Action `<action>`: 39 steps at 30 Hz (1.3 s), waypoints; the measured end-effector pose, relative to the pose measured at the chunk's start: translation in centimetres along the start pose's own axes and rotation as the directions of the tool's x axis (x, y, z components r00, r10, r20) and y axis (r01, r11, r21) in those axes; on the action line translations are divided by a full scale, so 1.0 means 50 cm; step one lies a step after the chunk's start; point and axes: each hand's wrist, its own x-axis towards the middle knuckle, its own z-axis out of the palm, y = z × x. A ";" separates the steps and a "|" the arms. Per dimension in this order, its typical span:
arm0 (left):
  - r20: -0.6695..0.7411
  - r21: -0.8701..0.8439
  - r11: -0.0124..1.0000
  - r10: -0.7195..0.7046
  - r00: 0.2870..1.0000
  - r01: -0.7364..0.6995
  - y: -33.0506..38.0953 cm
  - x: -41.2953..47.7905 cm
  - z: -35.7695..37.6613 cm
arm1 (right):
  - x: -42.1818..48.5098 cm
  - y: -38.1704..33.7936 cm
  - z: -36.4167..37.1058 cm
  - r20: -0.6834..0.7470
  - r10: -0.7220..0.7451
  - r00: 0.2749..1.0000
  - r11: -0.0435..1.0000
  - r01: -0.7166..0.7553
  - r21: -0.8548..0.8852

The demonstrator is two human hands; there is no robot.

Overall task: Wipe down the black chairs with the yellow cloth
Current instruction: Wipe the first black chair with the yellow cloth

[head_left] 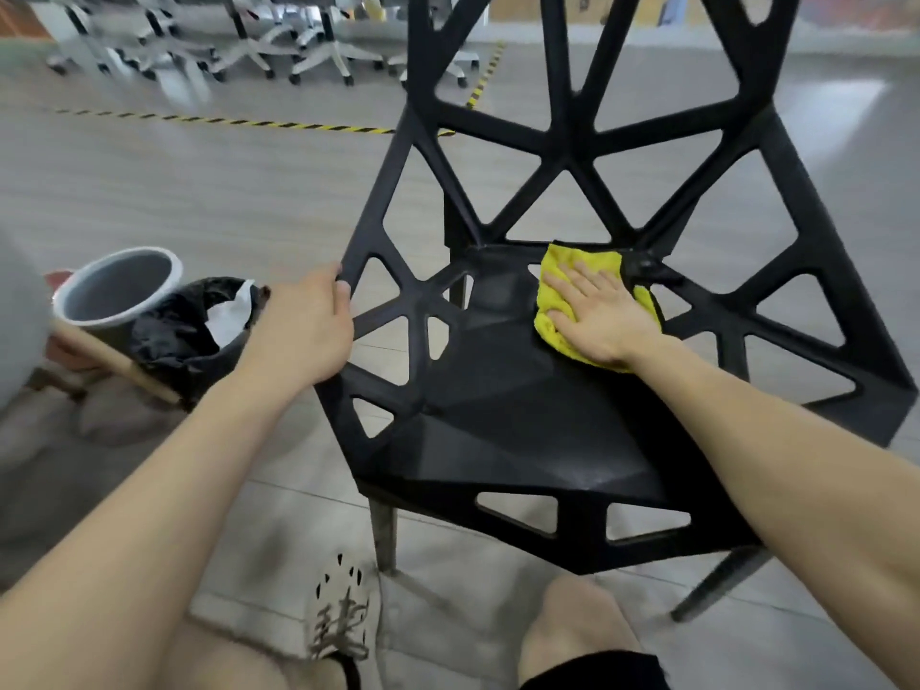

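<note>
A person bends over a black chair (pixel 522 415) with an open frame of triangular gaps in its seat and back. The yellow cloth (pixel 560 268) lies on the seat, towards the rear and right of the middle, close to where the seat meets the back. The right hand (pixel 597 316) lies flat on top of it with the fingers straight and slightly spread, pointing towards the chair's back; its grip is released, pressing the cloth against the seat rather than grasping it. Yellow shows beyond the fingertips and below the heel of the hand.

The left hand (pixel 303 331) is at the chair's left edge. Its grip is clenched on the rim of the frame there, with the fingers curled round the outer bar.

On the floor (pixel 174 191) to the left of the chair stands a grey bucket (pixel 119 291), tilted in this view. Just beside it is a bin lined with a black bag (pixel 184 341), with crumpled white paper (pixel 229 316) inside. A wooden handle (pixel 114 361) slants across in front of both.

Below, a pale laced shoe (pixel 343 615) rests on the floor near the chair's front left leg, and a bare knee (pixel 572 625) shows near the front right. Farther off, yellow-and-black striped tape (pixel 224 121) runs across the floor, and office chairs (pixel 318 52) on white wheeled bases stand beyond it.
</note>
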 end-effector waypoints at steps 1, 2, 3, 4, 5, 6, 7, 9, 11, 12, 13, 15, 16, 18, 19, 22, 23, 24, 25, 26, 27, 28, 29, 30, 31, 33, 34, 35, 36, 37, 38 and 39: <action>0.004 -0.004 1.000 -0.021 1.000 0.021 -0.005 -0.002 0.001 | -0.013 -0.034 -0.002 0.012 -0.044 0.999 0.999 0.044 0.032; -0.001 -0.020 0.999 -0.039 0.999 0.039 -0.007 -0.004 -0.002 | -0.031 -0.073 -0.001 0.024 -0.084 0.996 0.993 0.082 0.081; -0.006 -0.051 0.997 -0.056 0.998 0.056 -0.007 -0.003 -0.005 | -0.051 -0.114 0.000 0.039 -0.107 0.994 0.984 0.100 0.147; -0.009 -0.085 0.994 -0.074 0.997 0.073 -0.007 0.000 -0.007 | -0.071 -0.155 -0.002 0.056 -0.114 0.992 0.972 0.100 0.212; -0.013 -0.114 0.989 -0.097 0.995 0.095 -0.006 0.000 -0.010 | -0.090 -0.189 -0.005 0.072 -0.122 0.990 0.961 0.100 0.258; -0.019 -0.139 0.983 -0.124 0.992 0.120 -0.002 -0.001 -0.013 | -0.107 -0.214 -0.009 0.083 -0.143 0.986 0.954 0.115 0.276; -0.028 -0.167 0.976 -0.147 0.989 0.141 0.000 -0.001 -0.016 | -0.122 -0.229 -0.010 0.084 -0.179 0.980 0.950 0.150 0.274; -0.045 -0.214 0.964 -0.171 0.984 0.158 -0.001 -0.007 -0.019 | -0.144 -0.227 -0.011 0.073 -0.256 0.964 0.936 0.228 0.268; -0.047 -0.244 0.959 -0.163 0.986 0.147 -0.003 -0.019 -0.019 | -0.157 -0.201 -0.004 0.073 -0.280 0.957 0.921 0.247 0.300; -0.040 -0.257 0.956 -0.157 0.987 0.141 -0.004 -0.025 -0.016 | -0.156 -0.184 0.002 0.072 -0.271 0.960 0.920 0.237 0.311; -0.033 -0.278 0.951 -0.149 0.988 0.134 -0.004 -0.032 -0.013 | -0.148 -0.167 0.009 0.069 -0.247 0.966 0.928 0.216 0.303; -0.013 -0.321 0.941 -0.123 0.992 0.112 -0.001 -0.045 -0.002 | -0.106 -0.142 0.022 0.047 -0.146 0.988 0.961 0.130 0.244; -0.003 -0.334 0.937 -0.111 0.994 0.103 0.001 -0.051 0.004 | -0.075 -0.138 0.025 0.031 -0.073 0.997 0.973 0.064 0.220; 0.027 -0.373 0.922 -0.104 0.994 0.106 0.003 -0.060 0.012 | -0.007 -0.148 0.024 0.007 0.064 0.998 0.974 -0.064 0.219; 0.039 -0.395 0.912 -0.105 0.994 0.112 0.001 -0.062 0.015 | 0.023 -0.155 0.025 -0.008 0.106 0.994 0.968 -0.101 0.230; 0.066 -0.449 0.882 -0.126 0.990 0.143 0.001 -0.060 0.021 | 0.080 -0.160 0.038 -0.062 0.139 0.988 0.962 -0.120 0.246; 0.083 -0.481 0.862 -0.135 0.987 0.158 0.003 -0.060 0.022 | 0.086 -0.155 0.040 -0.070 0.127 0.989 0.961 -0.106 0.256; 0.103 -0.508 0.844 -0.138 0.985 0.172 0.008 -0.061 0.024 | 0.088 -0.147 0.041 -0.072 0.109 0.991 0.960 -0.086 0.268; 0.123 -0.528 0.830 -0.135 0.983 0.179 0.015 -0.066 0.025 | 0.086 -0.138 0.040 -0.076 0.091 0.993 0.958 -0.066 0.278; 0.139 -0.541 0.821 -0.126 0.982 0.182 0.025 -0.072 0.026 | 0.084 -0.128 0.039 -0.083 0.077 0.994 0.958 -0.050 0.284; 0.158 -0.556 0.810 -0.114 0.981 0.184 0.036 -0.077 0.027 | 0.081 -0.118 0.035 -0.086 0.068 0.994 0.957 -0.041 0.286; 0.177 -0.575 0.796 -0.107 0.978 0.191 0.048 -0.081 0.028 | 0.077 -0.110 0.030 -0.081 0.059 0.995 0.957 -0.034 0.287; 0.185 -0.580 0.791 -0.102 0.977 0.193 0.057 -0.085 0.029 | 0.070 -0.107 0.024 -0.073 0.051 0.996 0.956 -0.027 0.292; 0.182 -0.569 0.800 -0.100 0.978 0.188 0.066 -0.089 0.028 | 0.060 -0.111 0.020 -0.073 0.046 0.996 0.950 -0.021 0.310; 0.178 -0.551 0.814 -0.102 0.979 0.185 0.072 -0.091 0.025 | 0.047 -0.122 0.017 -0.078 0.045 0.996 0.939 -0.015 0.344; 0.195 -0.560 0.802 -0.117 0.974 0.209 0.081 -0.093 0.015 | 0.011 -0.160 0.009 -0.072 0.049 0.996 0.897 -0.012 0.442; 0.215 -0.579 0.783 -0.122 0.969 0.227 0.086 -0.093 0.009 | -0.011 -0.181 0.004 -0.060 0.049 0.997 0.872 -0.014 0.490; 0.230 -0.591 0.771 -0.124 0.965 0.239 0.090 -0.095 0.005 | -0.036 -0.201 0.001 -0.047 0.046 0.998 0.851 -0.014 0.525; 0.238 -0.591 0.768 -0.124 0.963 0.245 0.092 -0.097 0.002 | -0.062 -0.217 -0.002 -0.036 0.042 0.998 0.836 -0.016 0.549; 0.243 -0.588 0.770 -0.123 0.962 0.247 0.093 -0.098 0.000 | -0.090 -0.228 -0.006 -0.025 0.036 0.999 0.821 -0.016 0.570; 0.247 -0.585 0.772 -0.121 0.961 0.248 0.092 -0.100 -0.001 | -0.120 -0.235 -0.010 -0.019 0.022 1.000 0.815 -0.006 0.580; 0.249 -0.580 0.778 -0.116 0.962 0.243 0.090 -0.099 0.000 | -0.147 -0.238 -0.012 -0.026 0.000 1.000 0.821 0.015 0.571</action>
